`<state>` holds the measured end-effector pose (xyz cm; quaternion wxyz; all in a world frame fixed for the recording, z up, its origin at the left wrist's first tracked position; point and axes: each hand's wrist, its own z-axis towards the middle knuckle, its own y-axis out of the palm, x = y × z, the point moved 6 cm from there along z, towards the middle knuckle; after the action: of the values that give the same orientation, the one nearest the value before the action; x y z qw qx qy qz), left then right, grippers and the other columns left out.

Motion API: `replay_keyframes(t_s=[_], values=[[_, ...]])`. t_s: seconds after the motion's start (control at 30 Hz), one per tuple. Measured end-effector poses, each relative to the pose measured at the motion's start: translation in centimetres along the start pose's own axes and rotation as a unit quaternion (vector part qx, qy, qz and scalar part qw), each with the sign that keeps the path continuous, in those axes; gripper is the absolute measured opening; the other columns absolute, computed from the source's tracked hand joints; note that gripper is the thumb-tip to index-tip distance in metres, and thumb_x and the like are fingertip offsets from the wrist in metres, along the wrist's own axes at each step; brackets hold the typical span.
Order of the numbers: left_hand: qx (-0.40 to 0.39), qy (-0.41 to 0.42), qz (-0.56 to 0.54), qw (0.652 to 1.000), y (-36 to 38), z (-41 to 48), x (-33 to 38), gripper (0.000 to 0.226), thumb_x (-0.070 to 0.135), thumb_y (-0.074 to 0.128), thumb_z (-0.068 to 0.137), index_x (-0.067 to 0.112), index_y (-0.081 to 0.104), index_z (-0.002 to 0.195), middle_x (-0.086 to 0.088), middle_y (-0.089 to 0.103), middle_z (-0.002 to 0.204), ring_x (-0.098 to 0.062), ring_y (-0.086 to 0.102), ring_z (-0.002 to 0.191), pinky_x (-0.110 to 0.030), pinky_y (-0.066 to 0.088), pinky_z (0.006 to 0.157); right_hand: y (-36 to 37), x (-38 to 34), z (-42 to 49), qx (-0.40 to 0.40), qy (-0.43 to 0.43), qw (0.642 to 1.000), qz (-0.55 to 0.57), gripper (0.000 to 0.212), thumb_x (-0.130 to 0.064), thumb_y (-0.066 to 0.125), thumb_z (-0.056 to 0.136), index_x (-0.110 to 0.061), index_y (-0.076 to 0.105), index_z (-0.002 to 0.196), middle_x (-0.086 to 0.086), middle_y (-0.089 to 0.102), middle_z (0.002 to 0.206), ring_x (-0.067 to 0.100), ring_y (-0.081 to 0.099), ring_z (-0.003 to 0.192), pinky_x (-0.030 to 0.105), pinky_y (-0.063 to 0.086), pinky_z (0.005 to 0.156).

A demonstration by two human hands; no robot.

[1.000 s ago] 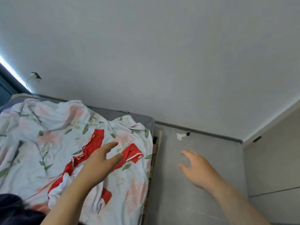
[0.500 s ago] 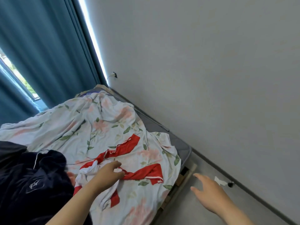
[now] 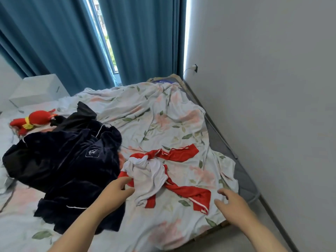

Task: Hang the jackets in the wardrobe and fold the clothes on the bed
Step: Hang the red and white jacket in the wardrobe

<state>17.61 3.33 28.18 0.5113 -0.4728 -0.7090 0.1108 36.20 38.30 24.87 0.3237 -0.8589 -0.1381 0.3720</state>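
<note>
Red-and-white top [image 3: 145, 171] lies bunched at the curled fingertips of the left hand [image 3: 116, 194], grip unclear; right hand [image 3: 231, 203] spread, empty, beside its sleeve. One-handed lifting could twist it tighter.

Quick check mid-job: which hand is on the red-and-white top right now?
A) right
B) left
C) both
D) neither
B: the left hand curls its fingers onto the red edge of the top, while the right hand is spread over the floral sheet, clear of the red sleeve.
</note>
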Motion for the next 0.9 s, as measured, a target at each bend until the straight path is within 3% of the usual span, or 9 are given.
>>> replay_keyframes(t_s=[0.07,0.13,0.2,0.3,0.53,0.67,0.73,0.77,0.9], values=[[0.016,-0.01,-0.015,1.0,-0.7,0.8,-1.4,0.045,0.027,0.064,0.092,0.024,0.055,0.136,0.024,0.051,0.11,-0.002,0.049,0.108,-0.023,0.04,0.088,0.2,-2.0,1.5,0.0,-0.022,1.0,-0.005,0.015,-0.034,0.063,0.092,-0.042,0.053,0.099,-0.019,0.057,0.102,0.006,0.055,0.1,0.022,0.04,0.078],[0.029,-0.024,-0.029,0.999,-1.2,1.7,-2.8,0.045,0.026,0.064,0.092,0.022,0.055,0.137,0.028,0.051,0.106,-0.005,0.051,0.114,-0.022,0.04,0.087,0.4,-3.9,3.0,-0.009,-0.034,0.999,-0.013,0.014,-0.034,0.063,0.092,-0.043,0.053,0.09,-0.025,0.057,0.096,0.002,0.056,0.095,0.017,0.041,0.073],[0.034,-0.045,-0.05,0.997,-1.3,2.7,-4.1,0.041,0.025,0.064,0.093,0.022,0.057,0.132,0.026,0.053,0.107,-0.008,0.053,0.112,-0.023,0.041,0.086,1.0,-5.6,4.2,-0.034,-0.05,0.998,-0.026,0.019,-0.035,0.062,0.092,-0.043,0.055,0.108,-0.026,0.055,0.109,0.002,0.055,0.106,0.016,0.042,0.082],[0.039,-0.072,-0.078,0.994,-1.5,4.6,-5.7,0.043,0.024,0.064,0.093,0.019,0.056,0.134,0.007,0.059,0.127,-0.007,0.051,0.109,-0.026,0.041,0.09,1.6,-8.0,6.5,-0.049,-0.068,0.996,-0.042,0.048,-0.036,0.061,0.092,-0.03,0.051,0.139,-0.013,0.054,0.135,0.008,0.049,0.128,0.024,0.04,0.102],[0.043,-0.111,-0.142,0.983,-1.7,9.0,-7.6,0.048,0.025,0.063,0.095,0.016,0.051,0.141,-0.002,0.053,0.143,-0.017,0.052,0.125,-0.034,0.045,0.098,3.2,-13.0,11.3,-0.057,-0.108,0.99,-0.065,0.055,-0.03,0.064,0.091,-0.025,0.049,0.143,-0.004,0.053,0.143,0.013,0.048,0.132,0.027,0.038,0.105],[0.051,-0.145,-0.215,0.964,-0.6,11.0,-9.0,0.034,0.024,0.062,0.096,0.02,0.059,0.13,0.005,0.058,0.128,-0.015,0.054,0.117,-0.029,0.043,0.094,5.7,-14.9,14.3,-0.096,-0.131,0.982,-0.1,0.058,-0.033,0.068,0.088,-0.025,0.05,0.142,-0.002,0.058,0.138,0.014,0.053,0.128,0.023,0.038,0.099],[0.05,-0.174,-0.259,0.949,0.7,11.9,-10.4,0.006,0.022,0.061,0.095,0.028,0.062,0.096,0.01,0.058,0.102,-0.011,0.055,0.095,-0.03,0.044,0.087,7.6,-15.7,16.1,-0.123,-0.149,0.974,-0.116,0.057,-0.034,0.068,0.088,-0.024,0.051,0.141,-0.002,0.059,0.137,0.014,0.053,0.128,0.021,0.037,0.097],[0.044,-0.183,-0.279,0.942,1.7,12.3,-11.3,0.016,0.022,0.061,0.095,0.031,0.055,0.083,0.01,0.055,0.093,-0.01,0.052,0.084,-0.031,0.043,0.084,8.8,-16.0,16.9,-0.136,-0.157,0.971,-0.121,0.055,-0.035,0.068,0.088,-0.024,0.052,0.14,-0.003,0.059,0.136,0.014,0.053,0.127,0.02,0.037,0.096],[0.084,-0.245,-0.341,0.903,5.8,14.0,-14.5,0.006,0.021,0.062,0.093,0.021,0.065,0.098,0.004,0.062,0.097,-0.015,0.056,0.089,-0.035,0.046,0.083,13.7,-16.4,20.8,-0.18,-0.186,0.958,-0.125,0.053,-0.034,0.069,0.086,-0.022,0.056,0.136,-0.008,0.06,0.132,0.012,0.055,0.125,0.013,0.037,0.094]])
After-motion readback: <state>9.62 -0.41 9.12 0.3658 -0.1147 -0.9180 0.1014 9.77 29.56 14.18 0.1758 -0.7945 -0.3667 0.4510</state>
